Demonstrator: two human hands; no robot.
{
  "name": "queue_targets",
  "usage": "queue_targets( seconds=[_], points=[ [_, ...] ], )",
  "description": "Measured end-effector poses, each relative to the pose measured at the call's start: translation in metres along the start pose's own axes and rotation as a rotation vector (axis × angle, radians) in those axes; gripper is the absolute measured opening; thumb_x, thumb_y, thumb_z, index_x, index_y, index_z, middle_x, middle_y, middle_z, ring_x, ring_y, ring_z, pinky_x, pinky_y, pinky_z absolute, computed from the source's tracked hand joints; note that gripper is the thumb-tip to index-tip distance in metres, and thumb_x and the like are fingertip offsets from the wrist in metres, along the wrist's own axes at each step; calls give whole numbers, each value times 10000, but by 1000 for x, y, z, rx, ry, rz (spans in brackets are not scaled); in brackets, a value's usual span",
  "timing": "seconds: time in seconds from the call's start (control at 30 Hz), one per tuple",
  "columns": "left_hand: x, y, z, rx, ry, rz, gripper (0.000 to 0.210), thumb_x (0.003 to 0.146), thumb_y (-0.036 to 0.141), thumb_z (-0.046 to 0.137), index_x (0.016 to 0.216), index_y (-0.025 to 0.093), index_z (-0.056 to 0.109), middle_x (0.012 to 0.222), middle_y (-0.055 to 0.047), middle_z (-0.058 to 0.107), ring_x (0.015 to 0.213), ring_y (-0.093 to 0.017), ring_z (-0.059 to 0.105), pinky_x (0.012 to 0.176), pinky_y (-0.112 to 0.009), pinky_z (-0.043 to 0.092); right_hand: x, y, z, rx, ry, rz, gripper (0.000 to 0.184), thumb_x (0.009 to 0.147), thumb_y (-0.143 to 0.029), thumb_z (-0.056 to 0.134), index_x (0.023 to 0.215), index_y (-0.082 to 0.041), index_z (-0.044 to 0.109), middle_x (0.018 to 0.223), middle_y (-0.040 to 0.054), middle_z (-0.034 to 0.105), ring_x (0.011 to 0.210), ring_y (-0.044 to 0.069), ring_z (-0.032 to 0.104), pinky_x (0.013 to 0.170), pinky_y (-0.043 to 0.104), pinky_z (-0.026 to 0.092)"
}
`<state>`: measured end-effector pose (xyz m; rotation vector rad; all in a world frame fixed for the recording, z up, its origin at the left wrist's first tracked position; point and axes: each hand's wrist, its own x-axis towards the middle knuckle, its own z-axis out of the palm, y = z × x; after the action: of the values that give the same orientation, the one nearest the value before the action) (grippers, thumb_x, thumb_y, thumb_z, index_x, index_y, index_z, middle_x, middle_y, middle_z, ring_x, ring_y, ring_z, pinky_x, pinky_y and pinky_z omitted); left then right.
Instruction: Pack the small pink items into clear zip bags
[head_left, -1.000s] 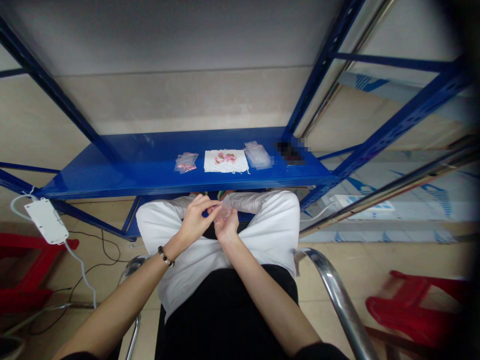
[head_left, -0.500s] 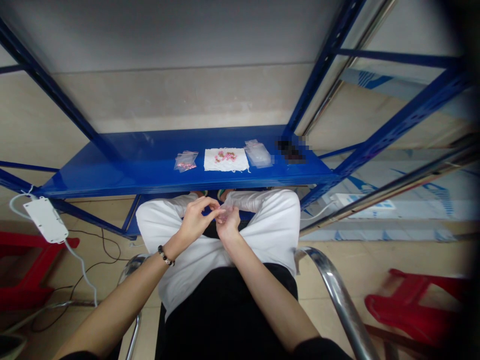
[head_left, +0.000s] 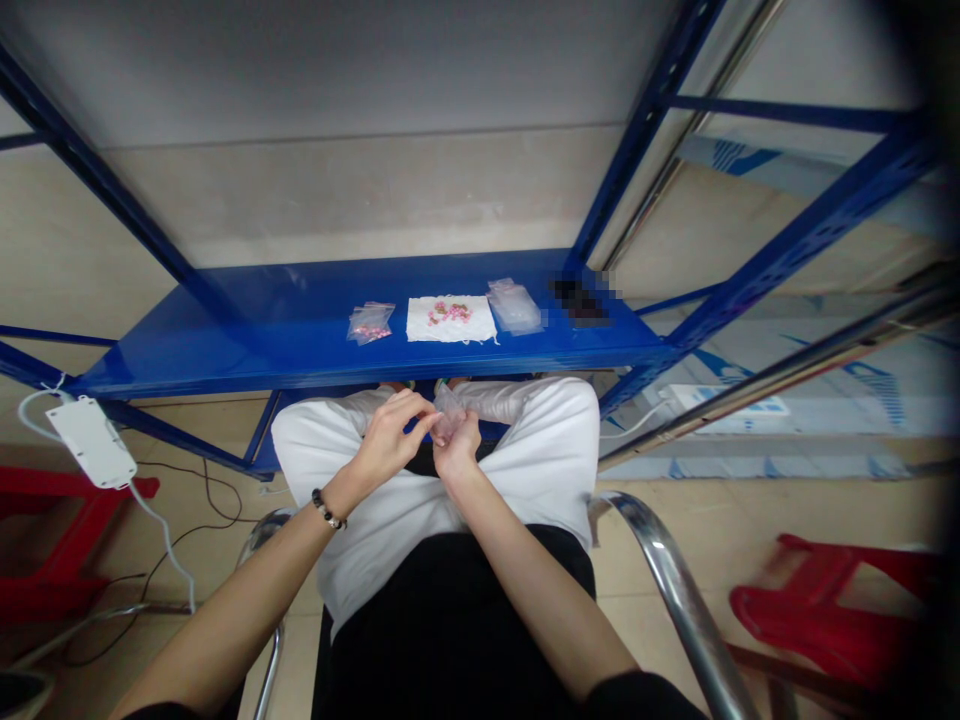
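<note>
Over my lap, my left hand [head_left: 390, 440] and my right hand [head_left: 457, 450] meet on a small clear plastic bag [head_left: 448, 408]. My right hand grips the bag from below, while the thumb and finger of my left hand pinch at its top edge. On the blue shelf [head_left: 247, 340] ahead lies a white cloth [head_left: 450, 318] with several small pink pieces on it. To its left sit filled little bags [head_left: 370, 322] with pink contents. A stack of empty clear bags [head_left: 514, 306] lies to its right.
A dark blurred object [head_left: 581, 298] rests at the shelf's right end. Blue rack uprights [head_left: 637, 150] rise on both sides. A white power adapter [head_left: 91, 440] hangs at left with cables. Chrome chair arms [head_left: 675, 590] flank my legs. Red stools [head_left: 832, 610] stand on the floor.
My hands have stayed together at the small bag, with only slight finger movement at its top. The view has shifted a little.
</note>
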<state>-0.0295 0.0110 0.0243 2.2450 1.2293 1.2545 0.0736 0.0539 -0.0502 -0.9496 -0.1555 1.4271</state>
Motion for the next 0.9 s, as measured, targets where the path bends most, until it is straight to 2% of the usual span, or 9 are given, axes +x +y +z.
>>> queue_targets(
  seconds=[0.2, 0.37, 0.5, 0.63, 0.77, 0.9],
  points=[
    [0, 5, 4, -34, -14, -8, 76, 871, 125, 560, 849, 194, 580, 777, -1, 586, 757, -141, 548, 724, -266, 435, -8, -8, 5, 44, 91, 96, 326, 971, -378, 360, 678, -236, 375, 462, -83, 362, 346, 100, 346, 306, 207, 214],
    [-1, 5, 4, -19, -18, -57, 204, 806, 69, 525, 948, 205, 575, 824, -4, 596, 751, -139, 556, 726, -261, 448, -13, -9, 7, 78, 63, 112, 338, 969, -358, 342, 655, -236, 378, 449, -75, 361, 348, 107, 350, 318, 221, 215],
    [-3, 3, 4, -45, -41, -131, 339, 771, 37, 505, 1062, 207, 541, 848, -13, 600, 797, -155, 581, 745, -264, 464, -14, -6, 7, 103, 19, 121, 345, 980, -380, 322, 693, -222, 429, 480, -63, 433, 373, 109, 406, 334, 214, 239],
    [-5, 3, 5, -65, -52, -161, 309, 871, 90, 476, 1155, 202, 524, 866, -32, 613, 816, -166, 601, 758, -274, 478, -14, -2, 7, 89, 18, 106, 373, 983, -383, 342, 653, -218, 397, 452, -75, 403, 328, 82, 332, 315, 201, 181],
    [-4, 2, 5, -16, -31, -123, 270, 955, 171, 447, 1197, 213, 558, 990, -71, 662, 923, -187, 628, 808, -293, 472, -13, -1, 6, 75, 54, 102, 383, 981, -372, 363, 629, -220, 362, 432, -81, 372, 310, 72, 302, 302, 192, 166],
    [-4, 2, 6, 89, 19, -91, 394, 914, 146, 517, 1297, 235, 550, 839, -14, 697, 862, -183, 637, 880, -325, 457, -15, -2, 6, 36, 65, 87, 374, 976, -373, 365, 637, -217, 397, 428, -70, 400, 311, 78, 315, 296, 194, 193]
  ],
)
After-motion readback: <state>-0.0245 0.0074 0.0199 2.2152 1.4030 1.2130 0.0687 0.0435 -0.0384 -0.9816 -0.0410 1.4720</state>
